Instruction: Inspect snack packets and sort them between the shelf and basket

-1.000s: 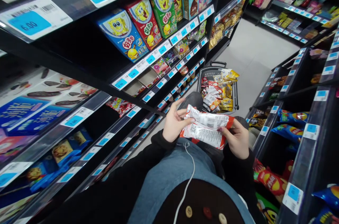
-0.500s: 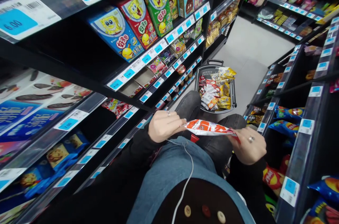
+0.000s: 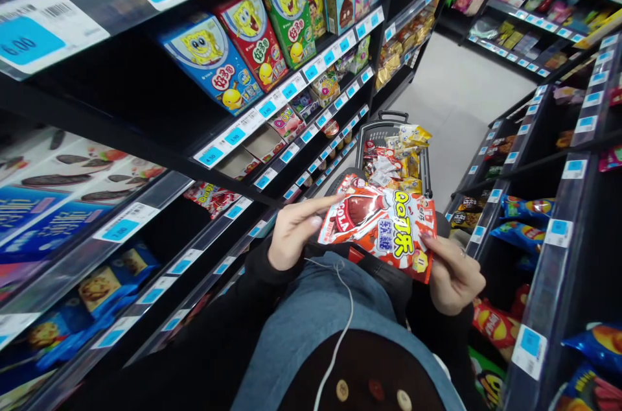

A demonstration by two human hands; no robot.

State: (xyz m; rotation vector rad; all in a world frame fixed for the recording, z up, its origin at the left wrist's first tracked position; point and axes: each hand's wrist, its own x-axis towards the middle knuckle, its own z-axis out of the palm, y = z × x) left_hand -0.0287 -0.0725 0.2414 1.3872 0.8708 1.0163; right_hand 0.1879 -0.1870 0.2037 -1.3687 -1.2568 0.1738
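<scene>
Just below the frame's centre, the left hand (image 3: 294, 233) and right hand (image 3: 454, 271) pinch opposite ends of a glossy red candy packet (image 3: 379, 223); a light, even hold at the edges should keep its pliable, wrinkled film flat and readable. Beyond it, a rigid grey basket (image 3: 376, 132) holds crumpled, shiny pouches (image 3: 411, 135), and flat-faced cardboard boxes (image 3: 289, 19) line the shelf at upper centre.
</scene>
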